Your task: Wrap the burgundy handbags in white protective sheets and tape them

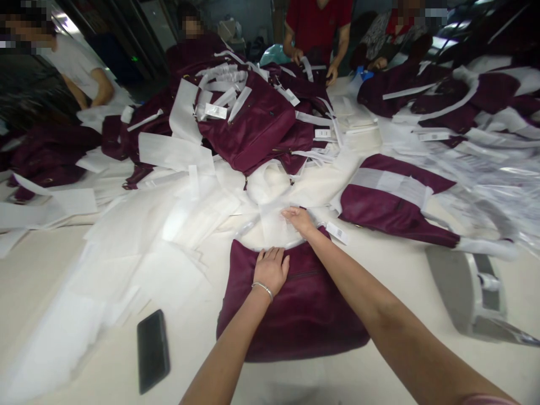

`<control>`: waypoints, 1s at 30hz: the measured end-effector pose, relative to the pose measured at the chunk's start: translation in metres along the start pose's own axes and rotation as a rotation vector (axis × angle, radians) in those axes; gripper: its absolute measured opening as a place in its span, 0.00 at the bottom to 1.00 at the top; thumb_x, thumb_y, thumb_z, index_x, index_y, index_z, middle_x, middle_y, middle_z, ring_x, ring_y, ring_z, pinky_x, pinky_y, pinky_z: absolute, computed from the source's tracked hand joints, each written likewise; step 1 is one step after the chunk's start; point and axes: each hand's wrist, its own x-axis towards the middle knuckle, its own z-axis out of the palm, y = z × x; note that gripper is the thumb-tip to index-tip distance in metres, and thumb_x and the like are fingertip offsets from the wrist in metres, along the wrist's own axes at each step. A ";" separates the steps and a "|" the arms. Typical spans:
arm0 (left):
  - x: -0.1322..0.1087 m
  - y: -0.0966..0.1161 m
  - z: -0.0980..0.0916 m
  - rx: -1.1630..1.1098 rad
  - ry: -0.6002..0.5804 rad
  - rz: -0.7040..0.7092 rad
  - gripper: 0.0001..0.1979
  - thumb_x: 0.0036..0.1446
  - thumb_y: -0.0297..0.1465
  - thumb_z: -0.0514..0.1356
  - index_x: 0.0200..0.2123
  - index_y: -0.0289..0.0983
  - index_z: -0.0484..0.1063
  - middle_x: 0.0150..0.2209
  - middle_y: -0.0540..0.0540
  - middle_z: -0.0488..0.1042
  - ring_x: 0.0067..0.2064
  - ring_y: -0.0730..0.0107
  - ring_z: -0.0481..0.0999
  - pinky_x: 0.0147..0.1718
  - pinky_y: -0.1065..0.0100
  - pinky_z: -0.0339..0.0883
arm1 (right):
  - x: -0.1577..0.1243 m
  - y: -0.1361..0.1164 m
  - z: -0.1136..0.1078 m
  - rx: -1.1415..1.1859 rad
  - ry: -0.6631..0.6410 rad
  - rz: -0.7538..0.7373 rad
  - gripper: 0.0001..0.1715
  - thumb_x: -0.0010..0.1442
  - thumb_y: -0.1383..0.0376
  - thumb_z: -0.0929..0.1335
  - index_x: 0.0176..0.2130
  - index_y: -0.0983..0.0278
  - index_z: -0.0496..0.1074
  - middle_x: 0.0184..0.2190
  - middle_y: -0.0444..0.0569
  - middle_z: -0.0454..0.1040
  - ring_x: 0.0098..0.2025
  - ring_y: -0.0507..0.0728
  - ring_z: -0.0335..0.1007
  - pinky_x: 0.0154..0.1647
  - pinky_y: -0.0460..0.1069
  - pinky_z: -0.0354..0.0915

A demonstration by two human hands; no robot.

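A burgundy handbag (295, 315) lies flat on the table right before me. My left hand (271, 271), a silver bracelet at its wrist, rests on the bag's top edge with the fingers stretched out. Just beyond that edge, my right hand (298, 220) pinches a thin white wrapping sheet (272, 225) that lies by the bag's wrapped handle. A white tag (336, 232) sticks out beside my right forearm. What lies under the right palm is hidden.
A phone (152, 351) lies at left near loose white sheets (169, 281). At right are another burgundy bag (379, 197) and a grey tape dispenser (468, 298). Bags (253, 118) are piled ahead; several people stand or sit behind, including one in a red shirt (318, 28).
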 end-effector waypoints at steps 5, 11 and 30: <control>-0.002 -0.004 -0.002 -0.158 0.128 0.012 0.14 0.65 0.31 0.50 0.50 0.37 0.71 0.49 0.40 0.76 0.53 0.59 0.72 0.57 0.53 0.63 | -0.061 -0.031 -0.019 0.106 -0.275 -0.163 0.18 0.61 0.53 0.67 0.40 0.65 0.74 0.42 0.52 0.80 0.46 0.58 0.76 0.51 0.55 0.69; -0.012 -0.019 -0.005 -0.712 0.301 -0.067 0.07 0.57 0.33 0.59 0.32 0.37 0.75 0.30 0.46 0.76 0.34 0.65 0.75 0.38 0.63 0.70 | -0.154 -0.047 -0.043 -0.208 -0.375 -0.352 0.15 0.66 0.60 0.62 0.46 0.60 0.75 0.46 0.48 0.78 0.49 0.57 0.74 0.55 0.54 0.67; -0.099 0.025 -0.023 0.145 0.007 0.225 0.28 0.67 0.36 0.50 0.68 0.42 0.49 0.70 0.42 0.49 0.70 0.56 0.49 0.63 0.48 0.57 | -0.262 0.021 -0.046 -0.868 -0.381 -0.749 0.32 0.64 0.67 0.62 0.66 0.54 0.57 0.64 0.45 0.61 0.67 0.58 0.53 0.68 0.61 0.53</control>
